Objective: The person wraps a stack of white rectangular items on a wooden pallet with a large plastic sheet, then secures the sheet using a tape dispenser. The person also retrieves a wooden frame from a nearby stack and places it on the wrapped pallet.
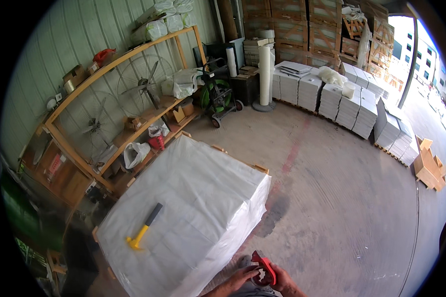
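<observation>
Red tape dispenser [267, 269], held in both hands.
Head view: we see it low in the picture, over the floor [327, 222] and just right of the white-covered stack [188, 183]; right hand [283, 280] grips the red frame, left hand [245, 277] closes narrowly on the roll side (exact fingertip placement too small to tell). For clean handling, we'd want a steady right grip, light left fingers on the roll, and skin clear of any cutting edge. Yellow hammer [144, 228] lies on the stack, apart from both hands.
</observation>
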The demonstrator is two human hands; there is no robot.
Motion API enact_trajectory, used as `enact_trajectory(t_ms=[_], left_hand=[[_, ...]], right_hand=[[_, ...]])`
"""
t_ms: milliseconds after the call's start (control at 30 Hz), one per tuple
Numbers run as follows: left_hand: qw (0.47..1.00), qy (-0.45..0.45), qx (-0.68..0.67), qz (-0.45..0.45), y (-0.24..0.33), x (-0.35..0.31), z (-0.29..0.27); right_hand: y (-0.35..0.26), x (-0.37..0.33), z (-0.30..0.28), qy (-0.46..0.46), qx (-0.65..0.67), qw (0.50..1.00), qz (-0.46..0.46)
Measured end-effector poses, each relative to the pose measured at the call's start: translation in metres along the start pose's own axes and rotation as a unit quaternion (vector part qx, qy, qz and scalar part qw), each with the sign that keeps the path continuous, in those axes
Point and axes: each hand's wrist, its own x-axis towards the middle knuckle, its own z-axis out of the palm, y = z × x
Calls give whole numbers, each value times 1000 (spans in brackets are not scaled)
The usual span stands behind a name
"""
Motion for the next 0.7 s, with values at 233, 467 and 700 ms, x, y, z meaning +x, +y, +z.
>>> enact_trajectory(t_ms=[233, 467, 700], left_hand=[[996, 72, 27, 47, 56, 9, -63], [929, 319, 80, 168, 160, 15, -170], [872, 368, 282, 156, 223, 29, -250]], right_hand=[[-18, 60, 77, 54, -188, 979, -55], [-44, 80, 27, 208, -268, 935, -101], [0, -9, -123, 449, -198, 867, -84]])
